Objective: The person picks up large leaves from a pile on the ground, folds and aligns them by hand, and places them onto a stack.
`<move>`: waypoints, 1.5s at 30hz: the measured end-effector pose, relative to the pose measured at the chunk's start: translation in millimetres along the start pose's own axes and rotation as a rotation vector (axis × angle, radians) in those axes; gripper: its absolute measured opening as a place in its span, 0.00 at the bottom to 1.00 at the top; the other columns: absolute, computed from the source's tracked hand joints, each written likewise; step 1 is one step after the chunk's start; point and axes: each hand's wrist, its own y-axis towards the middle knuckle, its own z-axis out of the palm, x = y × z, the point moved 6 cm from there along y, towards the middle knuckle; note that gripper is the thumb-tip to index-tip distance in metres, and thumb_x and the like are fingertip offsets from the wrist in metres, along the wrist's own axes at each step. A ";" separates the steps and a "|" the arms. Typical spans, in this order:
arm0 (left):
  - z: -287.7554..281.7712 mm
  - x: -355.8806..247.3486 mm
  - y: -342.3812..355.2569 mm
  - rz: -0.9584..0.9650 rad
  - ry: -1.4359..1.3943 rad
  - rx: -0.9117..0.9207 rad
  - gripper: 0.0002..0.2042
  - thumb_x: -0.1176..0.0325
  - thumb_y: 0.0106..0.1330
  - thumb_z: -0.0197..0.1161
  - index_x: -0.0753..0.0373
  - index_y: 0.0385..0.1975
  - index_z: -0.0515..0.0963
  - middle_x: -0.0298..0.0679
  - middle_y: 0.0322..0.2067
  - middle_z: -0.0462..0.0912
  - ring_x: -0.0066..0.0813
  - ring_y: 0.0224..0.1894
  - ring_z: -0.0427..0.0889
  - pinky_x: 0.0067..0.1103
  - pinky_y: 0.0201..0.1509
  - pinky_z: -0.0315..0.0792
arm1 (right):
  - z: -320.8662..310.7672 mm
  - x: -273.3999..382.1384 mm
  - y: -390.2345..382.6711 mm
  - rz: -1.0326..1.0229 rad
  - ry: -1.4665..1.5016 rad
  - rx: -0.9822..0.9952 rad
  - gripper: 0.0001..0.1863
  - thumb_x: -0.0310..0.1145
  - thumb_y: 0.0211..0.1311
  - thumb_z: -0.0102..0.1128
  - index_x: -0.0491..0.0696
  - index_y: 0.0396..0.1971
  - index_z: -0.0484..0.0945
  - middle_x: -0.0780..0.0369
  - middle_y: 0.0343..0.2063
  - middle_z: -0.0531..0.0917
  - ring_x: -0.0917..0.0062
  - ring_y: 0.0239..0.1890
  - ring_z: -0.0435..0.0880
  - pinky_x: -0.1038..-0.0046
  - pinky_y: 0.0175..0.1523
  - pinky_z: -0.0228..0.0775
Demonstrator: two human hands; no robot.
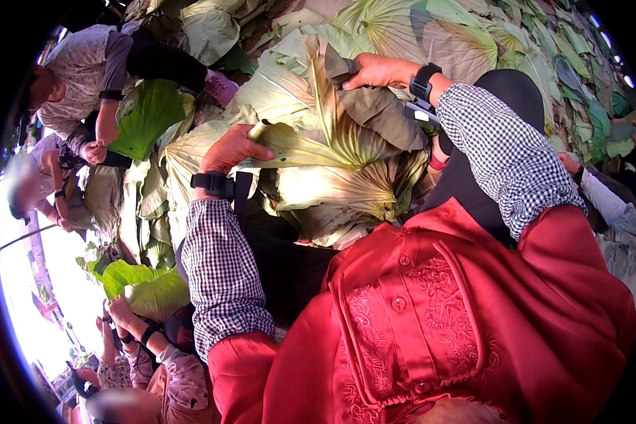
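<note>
A large lotus leaf (pixel 346 141), yellow-green with a wilted grey-brown side, is spread between my two hands. My left hand (pixel 234 148) is closed on its left edge, thumb laid over the top, beside a rolled-up bit of the rim. At the far side, my right hand (pixel 383 71) pinches the darker, curled edge; some fingertips are hidden behind it. Beneath lies another pale lotus leaf (pixel 332 194) with ribs meeting at its centre, near my lap. Black straps circle both wrists.
Heaped lotus leaves (pixel 466 42) cover the ground ahead and to the right. On the left, a person (pixel 85 78) holds a green leaf (pixel 148 120); below, another person's hands (pixel 124 314) hold a bright green leaf (pixel 148 286). More people sit at both sides.
</note>
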 end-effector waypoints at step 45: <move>42.0 -34.0 -6.3 0.100 -0.126 0.286 0.10 0.74 0.51 0.67 0.65 0.33 0.80 0.27 0.21 0.76 0.14 0.21 0.70 0.14 0.25 0.65 | 46.5 64.7 -7.0 -0.439 -0.279 0.113 0.33 0.48 0.52 0.66 0.43 0.53 0.70 0.59 0.51 0.75 0.75 0.56 0.71 0.73 0.60 0.61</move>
